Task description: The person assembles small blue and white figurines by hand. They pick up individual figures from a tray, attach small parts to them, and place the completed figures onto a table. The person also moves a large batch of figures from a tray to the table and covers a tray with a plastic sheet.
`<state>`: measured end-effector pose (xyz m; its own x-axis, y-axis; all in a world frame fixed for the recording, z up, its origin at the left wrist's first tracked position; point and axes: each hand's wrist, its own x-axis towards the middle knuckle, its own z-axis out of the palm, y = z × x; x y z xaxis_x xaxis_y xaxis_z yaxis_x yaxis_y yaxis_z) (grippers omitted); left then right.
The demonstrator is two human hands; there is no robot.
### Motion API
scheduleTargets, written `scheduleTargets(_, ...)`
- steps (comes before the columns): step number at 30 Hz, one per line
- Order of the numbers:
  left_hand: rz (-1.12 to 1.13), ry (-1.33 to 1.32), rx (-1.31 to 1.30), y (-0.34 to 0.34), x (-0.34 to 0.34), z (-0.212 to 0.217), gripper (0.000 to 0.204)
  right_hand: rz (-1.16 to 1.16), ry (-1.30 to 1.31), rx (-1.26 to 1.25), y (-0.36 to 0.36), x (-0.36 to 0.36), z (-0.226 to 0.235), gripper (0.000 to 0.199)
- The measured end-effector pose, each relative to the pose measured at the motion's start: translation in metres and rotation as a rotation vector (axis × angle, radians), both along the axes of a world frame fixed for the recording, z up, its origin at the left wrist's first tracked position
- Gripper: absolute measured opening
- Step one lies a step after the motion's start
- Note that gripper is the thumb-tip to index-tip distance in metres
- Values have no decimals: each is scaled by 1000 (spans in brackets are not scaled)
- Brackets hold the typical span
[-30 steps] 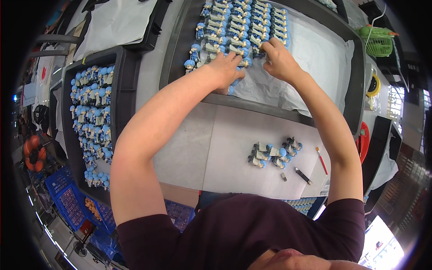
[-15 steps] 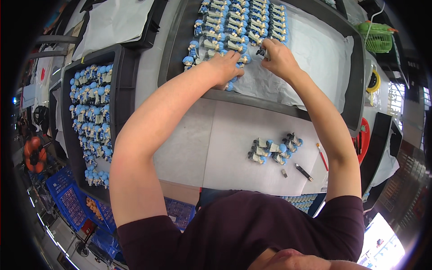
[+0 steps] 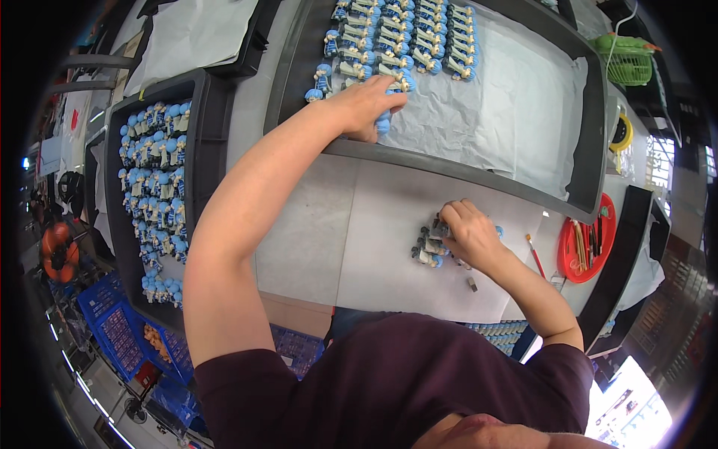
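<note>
Changes since the earlier frame: right hand (image 3: 473, 236) withdrawn from the large grey tray (image 3: 449, 170) to the loose figurines (image 3: 428, 258) on the white sheet (image 3: 389, 217). At the near end of the tray's rightmost column, an end figurine (image 3: 461, 72) lies where the right hand was. Red dish (image 3: 568, 271) of brushes and tools, formerly half behind the arm, shown in full.

Right hand: thumb and fingers curved down around a dark-legged part of the loose group, touching; whether clamped on one piece, cannot tell.

Left hand: bent over the near end of the left columns in the large tray, fingers slightly spread and resting on blue-haired figurines (image 3: 430, 41); grip hidden beneath the palm. Hands well apart.

Obstructions: left hand covers several tray pieces; right hand covers part of the loose group.

Surroundings: white paper lining (image 3: 516, 112), bare over the tray's right part; red-handled paintbrush (image 3: 535, 254), right of the right hand; small grey block (image 3: 472, 283), just below it; second grey tray (image 3: 202, 142) at left, with rows of blue-haired figures (image 3: 157, 198); green basket (image 3: 630, 71) and yellow tape roll (image 3: 622, 138), far right.
</note>
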<state>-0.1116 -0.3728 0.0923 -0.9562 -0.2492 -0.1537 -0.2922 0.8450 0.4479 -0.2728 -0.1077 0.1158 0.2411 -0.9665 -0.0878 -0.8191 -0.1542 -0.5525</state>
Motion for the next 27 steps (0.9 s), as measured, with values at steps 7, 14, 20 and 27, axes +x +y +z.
scheduleTargets(7,216,368,24,3,28,41,32,-314,38,222,-2,-16,-27,37)
scheduleTargets(14,-39,315,380,123,46,95,30,20,-63,428,12,-33,-3,72)
scheduleTargets(20,10,39,251,195,47,-11,36,155,-116,393,-15,-31,67,39)
scheduleTargets(27,37,-12,80,217,50,-6,33,3,-299,39,-128,-1,84,20)
